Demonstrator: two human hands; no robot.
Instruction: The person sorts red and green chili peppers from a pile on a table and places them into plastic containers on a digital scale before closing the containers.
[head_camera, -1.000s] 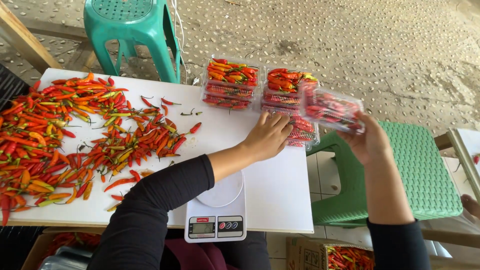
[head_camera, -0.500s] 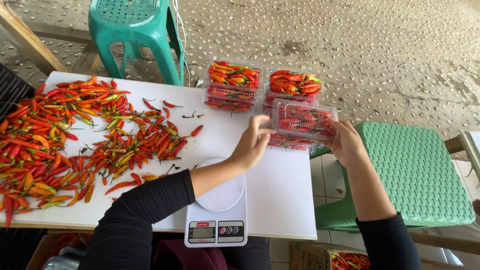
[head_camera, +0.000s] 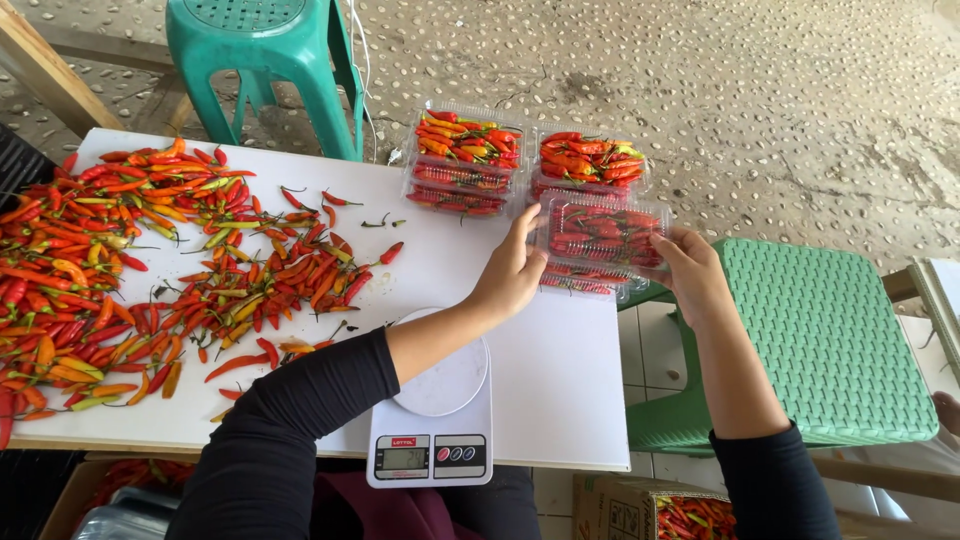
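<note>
The white rectangular table (head_camera: 560, 390) carries, on its left half, a wide loose heap of red, orange and green chili peppers (head_camera: 150, 270). At the near edge stands a small white digital kitchen scale with a round plate (head_camera: 435, 405), and its plate is bare. At the far right corner, closed clear plastic clamshell boxes full of chilies stand in two short stacks (head_camera: 520, 170).

The left hand (head_camera: 510, 275) and the right hand (head_camera: 692, 272) hold between them one more closed clear plastic clamshell box of red chilies (head_camera: 605, 232). It sits on top of another such box at the right edge of the table, just in front of the stacks. The left fingers are curled on its left short end, the right fingers on its right end, so the box is pinched from both sides.

This box seems light, but the thin plastic is probably smooth and bends easily. A hard squeeze could pop the lid open. The stiffer rim at the two ends looks like the best place to hold.
</note>
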